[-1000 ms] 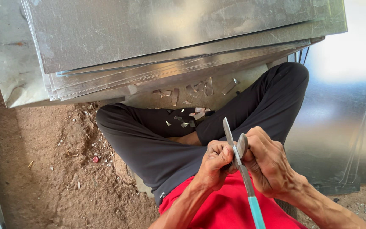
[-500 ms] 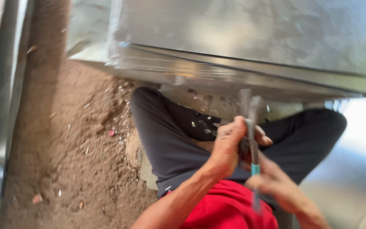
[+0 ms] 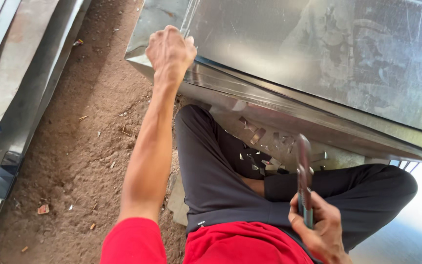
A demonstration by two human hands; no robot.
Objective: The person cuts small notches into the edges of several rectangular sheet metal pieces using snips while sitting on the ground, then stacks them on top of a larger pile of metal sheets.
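Note:
I sit cross-legged on the dirt in dark trousers point(image 3: 211, 171) and a red shirt. My left hand point(image 3: 170, 49) reaches forward and grips the near left edge of the top galvanised metal sheet point(image 3: 318, 54) in a stack. My right hand point(image 3: 321, 230) stays low by my lap, closed around the teal handles of metal snips point(image 3: 304, 181), whose blades point up and away from me. Small cut scraps of sheet metal point(image 3: 264, 164) lie between my legs and under the stack's edge.
More metal sheets point(image 3: 6, 88) lean or lie along the left side. Brown dirt floor point(image 3: 89, 146) with small debris runs between them and my leg. A shiny sheet point(image 3: 416, 230) lies at the lower right.
My left hand let go of the snips and reached out to the sheet stack's edge. The view swung left. My right hand alone keeps the snips.

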